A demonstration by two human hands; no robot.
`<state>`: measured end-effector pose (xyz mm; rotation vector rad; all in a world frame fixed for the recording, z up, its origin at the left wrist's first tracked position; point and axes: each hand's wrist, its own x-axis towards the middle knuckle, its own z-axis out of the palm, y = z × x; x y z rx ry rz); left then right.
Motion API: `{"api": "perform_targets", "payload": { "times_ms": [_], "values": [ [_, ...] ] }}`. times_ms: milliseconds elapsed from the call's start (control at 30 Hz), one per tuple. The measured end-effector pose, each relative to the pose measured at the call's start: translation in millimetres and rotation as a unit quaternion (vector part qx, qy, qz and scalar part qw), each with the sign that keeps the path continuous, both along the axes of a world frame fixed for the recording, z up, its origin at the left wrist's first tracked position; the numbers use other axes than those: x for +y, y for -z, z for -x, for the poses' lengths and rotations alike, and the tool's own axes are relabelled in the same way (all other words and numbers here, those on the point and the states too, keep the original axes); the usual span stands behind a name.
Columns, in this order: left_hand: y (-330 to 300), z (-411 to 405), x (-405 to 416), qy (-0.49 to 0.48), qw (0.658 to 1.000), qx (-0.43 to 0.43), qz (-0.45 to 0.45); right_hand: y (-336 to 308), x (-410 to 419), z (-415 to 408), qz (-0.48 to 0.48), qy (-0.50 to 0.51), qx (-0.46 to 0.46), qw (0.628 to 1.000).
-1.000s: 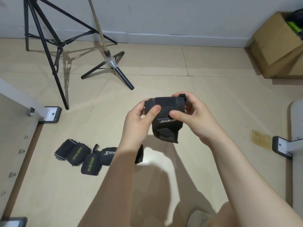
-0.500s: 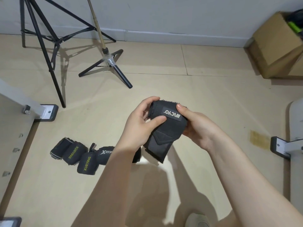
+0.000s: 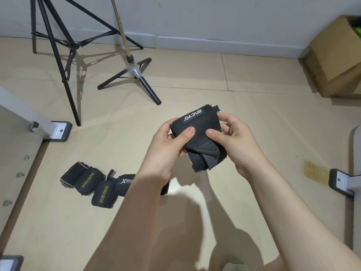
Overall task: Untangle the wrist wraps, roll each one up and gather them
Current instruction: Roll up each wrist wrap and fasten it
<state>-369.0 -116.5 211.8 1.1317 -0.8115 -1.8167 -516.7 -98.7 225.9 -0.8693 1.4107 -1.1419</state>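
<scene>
A: Where is the wrap being worked on?

B: Mid-frame, held in the air above the floor point(image 3: 195, 98). The black wrap point(image 3: 203, 137) sits between both hands, half rolled, with a loose flap hanging at its lower end and a label facing up near its top edge.

A: How do the hands hold it?

B: The left hand point(image 3: 166, 149) grips its left side, thumb pressed on the top face, fingers curled underneath. The right hand point(image 3: 236, 141) pinches the right side, thumb on the front, fingers clamped round the upper right edge.

A: And the others?

B: Lower left of the frame, a row of rolled wraps point(image 3: 97, 184) lies on the floor, touching one another; two show yellow lettering. The left forearm covers the right end of the row, so the count is unclear.

A: Anything else around?

B: A black tripod point(image 3: 52, 47) upper left, a smaller stand point(image 3: 134, 71) beside it, a cardboard box point(image 3: 336, 59) at the upper right by the wall, and a desk leg foot point(image 3: 58, 132) at the left
</scene>
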Motion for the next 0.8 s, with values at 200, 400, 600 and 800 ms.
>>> {"api": "perform_targets", "payload": {
  "times_ms": [200, 400, 600, 800],
  "values": [
    [-2, 0, 1, 0.008, 0.998, -0.059, 0.009, -1, -2, 9, -0.019, -0.01, 0.0, 1.0],
    [-2, 8, -4, -0.057, 0.993, -0.022, -0.1, 0, -3, 6, -0.006, -0.04, -0.016, 0.999],
    [1, 0, -9, -0.12, 0.982, -0.077, -0.123, 6, -1, 16, -0.002, -0.121, 0.108, 0.987],
    [-2, -1, -6, -0.124, 0.98, -0.064, -0.145, 13, 3, -5, 0.008, -0.066, 0.221, 0.973]
  ]
}}
